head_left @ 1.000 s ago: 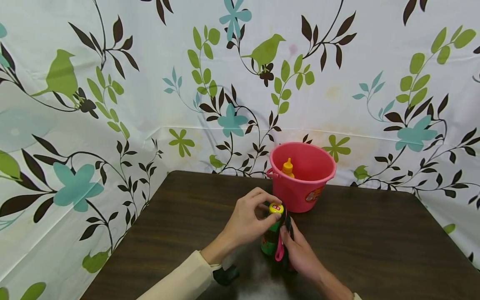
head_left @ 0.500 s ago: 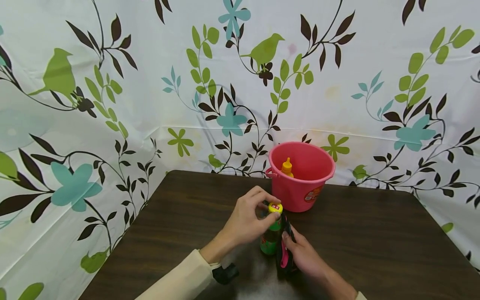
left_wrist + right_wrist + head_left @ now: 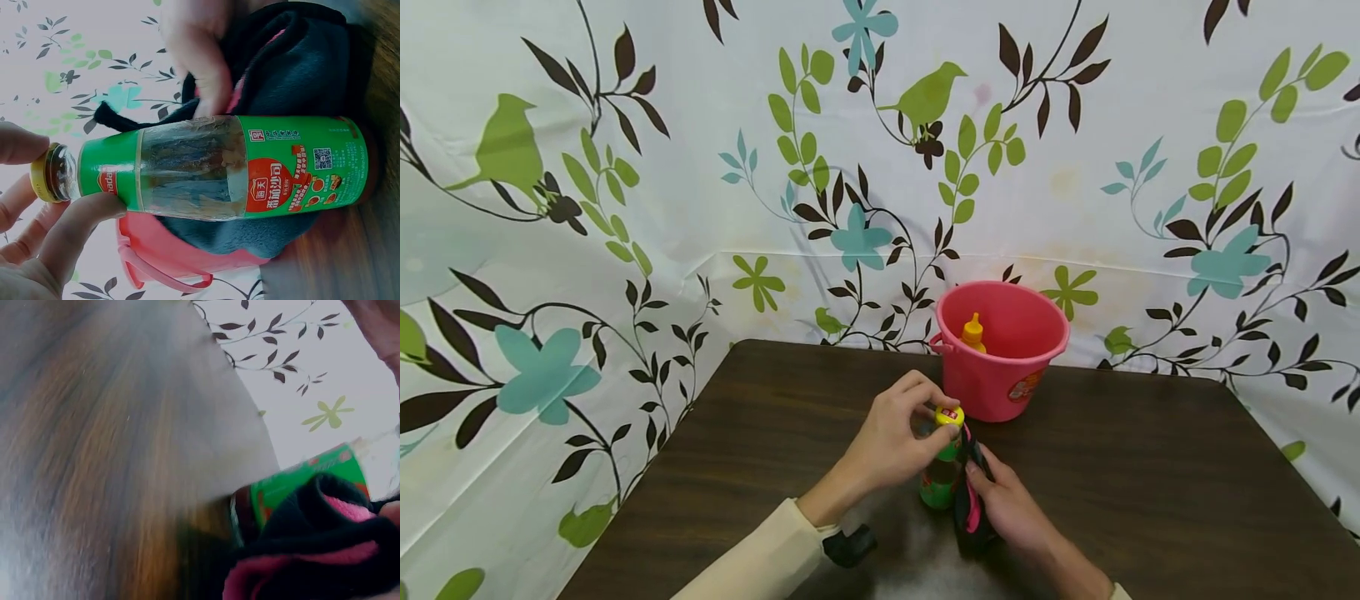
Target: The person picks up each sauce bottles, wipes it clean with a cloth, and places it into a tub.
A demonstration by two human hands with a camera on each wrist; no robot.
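Note:
A glass ketchup bottle (image 3: pixel 194 169) with green labels and dark contents stands upright on the table. My left hand (image 3: pixel 895 437) pinches its yellow cap (image 3: pixel 950 416) and neck between thumb and fingers. On the bottle's right side, my right hand (image 3: pixel 1011 508) grips a folded cloth (image 3: pixel 967 512), dark on one side and pink on the other. In the left wrist view the cloth (image 3: pixel 300 69) lies against the far side of the bottle and shows on both sides of it. The right wrist view shows its pink folds beside the lower label; the right hand is mostly out of that frame.
Just behind the hands, a pink bucket (image 3: pixel 992 392) stands near the back edge of the dark wood table (image 3: pixel 1150 467). Inside it is a yellow squeeze bottle (image 3: pixel 973 333) with a pointed nozzle. A patterned sheet (image 3: pixel 700 167) hangs around the table.
The right hand has moved slightly downward along the bottle, and the cloth has shifted and refolded, showing its pink side differently. The left hand keeps its hold on the cap.

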